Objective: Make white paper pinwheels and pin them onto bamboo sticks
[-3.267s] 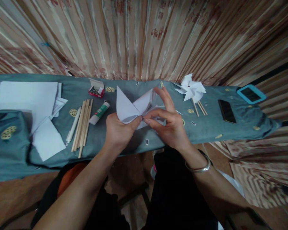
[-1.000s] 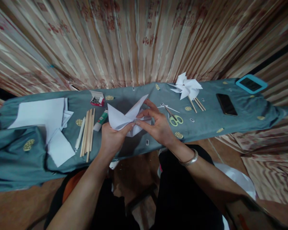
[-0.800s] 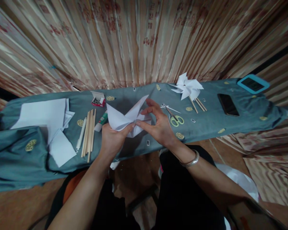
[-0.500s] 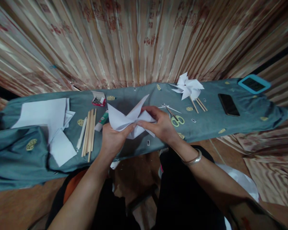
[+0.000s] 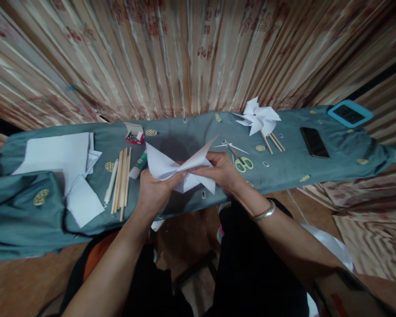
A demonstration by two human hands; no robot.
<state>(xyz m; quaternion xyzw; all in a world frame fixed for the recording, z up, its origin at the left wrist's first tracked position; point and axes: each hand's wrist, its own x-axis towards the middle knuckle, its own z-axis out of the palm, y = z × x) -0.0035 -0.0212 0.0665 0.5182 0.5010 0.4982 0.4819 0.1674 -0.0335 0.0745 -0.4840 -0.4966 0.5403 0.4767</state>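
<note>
A white paper pinwheel point(image 5: 162, 162) is held over the near middle of the cloth-covered table, its corners folded in toward the centre. My left hand point(image 5: 158, 187) grips its left side, thumb pressed on the middle. From the right, my right hand point(image 5: 219, 171) pinches the paper near the centre, its thumb close to the left one. The fingers underneath are hidden by the paper. Just left of my left hand lies a glue tube point(image 5: 139, 164). Green-handled scissors point(image 5: 243, 164) rest beyond my right hand beside thin paper scraps.
Wooden sticks point(image 5: 120, 185) and a white pen-like stick point(image 5: 111, 181) lie left of the glue. Farther left are white paper sheets point(image 5: 56, 152). A small red box point(image 5: 134, 136) stands behind. Finished-looking pinwheels point(image 5: 259, 118), a phone point(image 5: 314, 142) and a blue-framed device point(image 5: 350, 113) lie right.
The right flap of the pinwheel has swung further right and folded over toward the centre. My right hand has shifted slightly, its fingers drawn in more behind the paper.
</note>
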